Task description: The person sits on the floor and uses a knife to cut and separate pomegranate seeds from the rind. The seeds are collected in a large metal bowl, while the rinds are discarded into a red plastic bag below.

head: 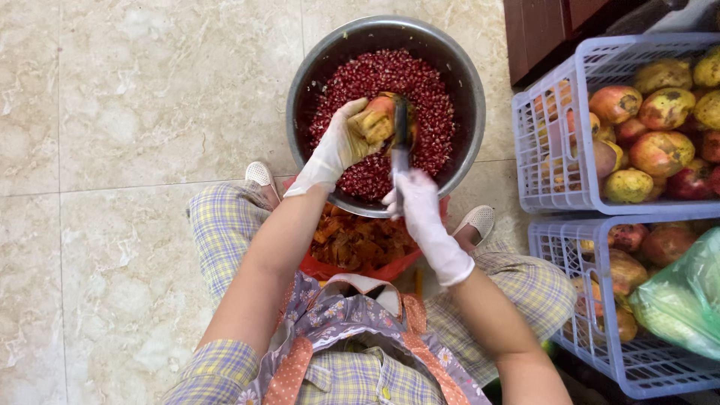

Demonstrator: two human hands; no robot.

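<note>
Right below the camera, your floral apron (pixel 352 315) hangs over a yellow-and-lilac plaid outfit, and your knees spread wide to either side over the pale marble-look floor tiles (pixel 135 112). Between your shins sits a red bag (pixel 360 262) of orange-brown peel scraps, tucked just under the near rim of the bowl, with your white slippers (pixel 261 174) planted on either side of it. Up come both forearms, both in white gloves! Your right hand (pixel 420 206) is closed around the handle of a dark utensil (pixel 401 131), gripping it upright so the flat head lies against the fruit; whether it's a spoon or a knife, you can't tell from here. Your left hand (pixel 337 146) is wrapped around a pomegranate half (pixel 375 116), fingers curled over its yellow-orange rind, holding it above the bowl's centre. Under it, the big steel bowl (pixel 315 67) is heaped with deep red pomegranate seeds (pixel 427 97), and the fruit hovers right over that pile. Off to your right, the nearer lilac plastic crate (pixel 577 330) holds reddish pomegranates with a green plastic bag (pixel 675 300) lying across them. Beyond it, the far crate (pixel 540 127) is stacked with whole pomegranates (pixel 660 150), red and blotchy yellow. At the very top, a dark wooden cabinet (pixel 540 30) stands behind the crates.
</note>
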